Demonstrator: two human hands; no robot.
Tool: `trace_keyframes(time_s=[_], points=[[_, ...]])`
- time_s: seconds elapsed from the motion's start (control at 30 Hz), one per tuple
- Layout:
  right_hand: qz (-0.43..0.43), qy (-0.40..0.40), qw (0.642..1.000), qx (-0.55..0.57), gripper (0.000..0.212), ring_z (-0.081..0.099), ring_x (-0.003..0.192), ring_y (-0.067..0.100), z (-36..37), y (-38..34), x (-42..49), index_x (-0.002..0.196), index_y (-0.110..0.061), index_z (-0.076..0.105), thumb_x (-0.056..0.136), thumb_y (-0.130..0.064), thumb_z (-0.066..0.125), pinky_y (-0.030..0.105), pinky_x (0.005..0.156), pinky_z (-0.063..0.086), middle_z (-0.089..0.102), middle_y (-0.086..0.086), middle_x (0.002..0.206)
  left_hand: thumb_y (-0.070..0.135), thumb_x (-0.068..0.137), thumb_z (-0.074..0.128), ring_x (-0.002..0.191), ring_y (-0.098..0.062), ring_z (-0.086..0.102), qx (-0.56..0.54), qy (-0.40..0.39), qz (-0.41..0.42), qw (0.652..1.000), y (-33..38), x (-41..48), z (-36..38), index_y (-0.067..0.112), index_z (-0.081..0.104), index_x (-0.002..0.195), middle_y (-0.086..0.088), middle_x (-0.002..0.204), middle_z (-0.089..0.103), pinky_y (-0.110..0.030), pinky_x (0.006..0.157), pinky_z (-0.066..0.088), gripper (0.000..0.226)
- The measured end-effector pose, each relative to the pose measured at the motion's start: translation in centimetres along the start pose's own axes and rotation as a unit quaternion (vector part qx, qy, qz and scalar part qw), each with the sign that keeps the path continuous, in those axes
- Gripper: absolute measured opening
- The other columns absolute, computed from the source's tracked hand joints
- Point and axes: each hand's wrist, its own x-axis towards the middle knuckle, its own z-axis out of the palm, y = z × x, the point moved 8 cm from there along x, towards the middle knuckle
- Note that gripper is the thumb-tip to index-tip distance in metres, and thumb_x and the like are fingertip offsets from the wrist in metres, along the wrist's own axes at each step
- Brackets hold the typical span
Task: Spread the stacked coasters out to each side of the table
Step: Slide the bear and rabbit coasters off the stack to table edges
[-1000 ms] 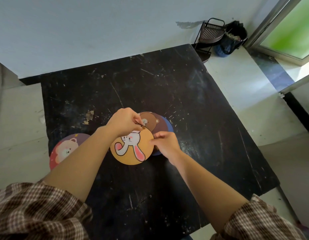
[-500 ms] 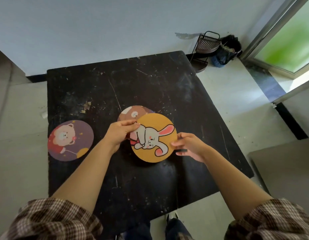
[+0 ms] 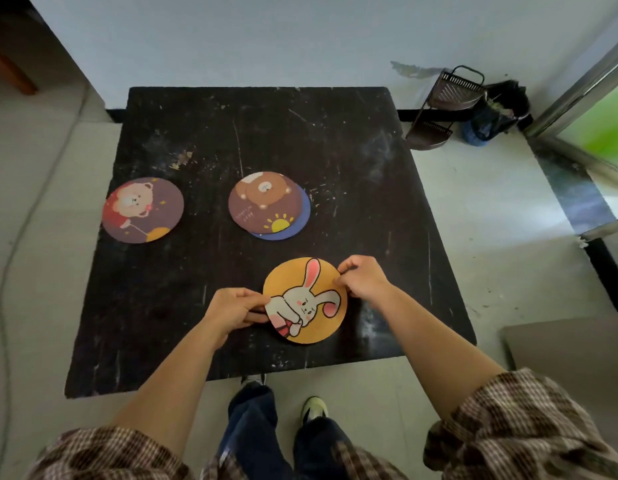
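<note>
- Both hands, left hand (image 3: 235, 308) and right hand (image 3: 363, 279), pinch opposite edges of the orange rabbit coaster (image 3: 305, 299), lower centre of the frame.
- It looks about to be set near the desk's (image 3: 352, 150) near edge.
- Next: the brown bear coaster (image 3: 264, 202) on the blue coaster (image 3: 302, 216) needs separating; the purple bear coaster (image 3: 143, 209) lies left.

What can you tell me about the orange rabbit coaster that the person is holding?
The rabbit coaster is a thin, flat round disc, orange on its face, printed with a white cartoon rabbit that has pink inner ears and blushing cheeks. It looks like card or cork, though I cannot tell which. It lies near the front edge of the black table, apart from the other coasters. The left hand pinches its left rim and the right hand its upper right rim. Whether it rests fully on the table is unclear.
</note>
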Motion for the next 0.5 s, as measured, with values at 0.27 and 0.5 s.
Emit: trace_keyframes(time_s=[0.27, 0.5], points=[[-0.025, -0.017, 0.999, 0.029, 0.051, 0.061, 0.103, 0.025, 1.2, 2.2, -1.6, 0.12, -0.01, 0.058, 0.071, -0.009, 0.073, 0.04, 0.092, 0.049, 0.065, 0.01, 0.114, 0.018, 0.077, 0.076, 0.071, -0.017, 0.073, -0.114, 0.084, -0.026, 0.99, -5.8, -2.2, 0.7, 0.01, 0.071, 0.087, -0.007, 0.083, 0.075, -0.031, 0.07, 0.055, 0.015], [0.056, 0.002, 0.993, 0.103, 0.043, 0.067, 0.076, 0.021, 1.6, 7.1, -3.8, 0.111, -0.012, 0.059, 0.07, -0.01, 0.07, 0.035, 0.07, 0.06, 0.07, 0.013, 0.084, 0.018, 0.076, 0.077, 0.071, -0.021, 0.074, -0.065, 0.018, -0.032, 0.997, -6.6, -3.1, 1.9, 0.005, 0.071, 0.088, -0.007, 0.075, 0.076, -0.029, 0.061, 0.057, 0.018]])
